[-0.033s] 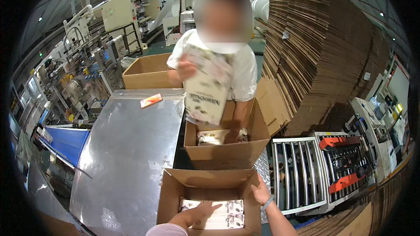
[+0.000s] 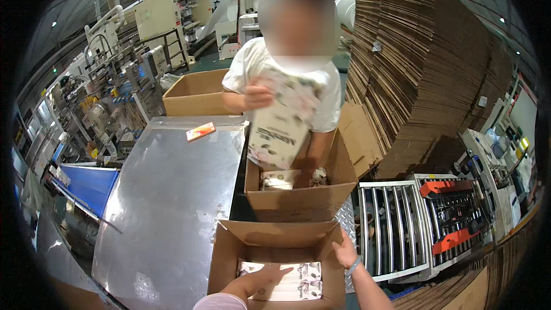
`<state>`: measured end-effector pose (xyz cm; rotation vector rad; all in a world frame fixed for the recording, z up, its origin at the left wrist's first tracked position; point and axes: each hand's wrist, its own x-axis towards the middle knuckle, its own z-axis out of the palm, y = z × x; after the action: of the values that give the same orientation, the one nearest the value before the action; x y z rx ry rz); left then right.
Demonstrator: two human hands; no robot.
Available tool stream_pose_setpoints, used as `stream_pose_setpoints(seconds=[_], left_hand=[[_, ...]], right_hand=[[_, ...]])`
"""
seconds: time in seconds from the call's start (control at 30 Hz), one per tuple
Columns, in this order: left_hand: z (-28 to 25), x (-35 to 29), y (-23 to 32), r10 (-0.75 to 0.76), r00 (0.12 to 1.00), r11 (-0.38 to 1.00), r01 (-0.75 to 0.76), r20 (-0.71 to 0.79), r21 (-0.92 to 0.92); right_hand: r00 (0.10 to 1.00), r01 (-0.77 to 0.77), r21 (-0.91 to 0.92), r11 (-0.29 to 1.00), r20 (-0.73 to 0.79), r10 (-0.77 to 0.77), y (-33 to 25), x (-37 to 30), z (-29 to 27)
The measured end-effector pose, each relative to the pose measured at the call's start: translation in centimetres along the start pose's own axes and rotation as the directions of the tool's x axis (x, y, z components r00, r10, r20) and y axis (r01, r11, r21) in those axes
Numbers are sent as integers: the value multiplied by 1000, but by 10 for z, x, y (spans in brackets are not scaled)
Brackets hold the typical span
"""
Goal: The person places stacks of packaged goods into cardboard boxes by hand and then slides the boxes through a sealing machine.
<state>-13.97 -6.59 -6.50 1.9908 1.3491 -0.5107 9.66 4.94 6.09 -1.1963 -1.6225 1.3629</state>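
Observation:
An open cardboard box (image 2: 278, 241) stands in front of me at the bottom centre. White printed soft packs (image 2: 301, 291), flat and side by side, lie inside it. My left hand (image 2: 267, 277) reaches into this box, fingers stretched out and lying flat on the packs. My right hand (image 2: 346, 252), with a band at the wrist, grips the upper edge of the box's right wall. Across from me a co-worker holds a large floral-printed pack (image 2: 282, 123) tilted over a second cardboard box (image 2: 301, 200). The co-worker's other hand is down inside that box, by more packs.
A bare metal table (image 2: 178, 195) at left carries a small orange-red item (image 2: 200, 132). Behind it are a third open box (image 2: 198, 93) and machinery. A blue conveyor (image 2: 86, 186) lies far left. At right are a roller conveyor (image 2: 393, 227) and tall stacks of flattened cardboard (image 2: 402, 69).
The co-worker's floral pack has shifted slightly right and down, tilting more. My left hand stays on the packs, and my right hand stays on the box wall.

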Motion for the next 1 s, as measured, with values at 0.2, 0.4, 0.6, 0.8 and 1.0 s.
stream_pose_setpoints(seconds=[0.2, 0.4, 0.6, 0.8, 1.0], left_hand=[[-87, -29, 0, -86, 994, 994, 90, 70, -60], [-169, -200, -8, -253, 594, 964, 223, -763, -146], [-81, -215, -54, -595, 394, 804, 296, -700, -516], [-89, -212, -47, -695, 442, 689, 186, -567, -700], [-78, -206, -56, -744, 406, 622, 129, -531, -772]], right_hand=[[995, -80, 96, 992, 72, 74, -16, 11, 6], [997, -67, 238, 969, 50, 57, -19, 7, 6], [996, 35, 189, 981, 73, -49, -2, 3, 18], [998, 21, 181, 983, 50, -31, 2, -2, 16], [999, -7, 184, 983, 43, -1, -7, -4, 17]])
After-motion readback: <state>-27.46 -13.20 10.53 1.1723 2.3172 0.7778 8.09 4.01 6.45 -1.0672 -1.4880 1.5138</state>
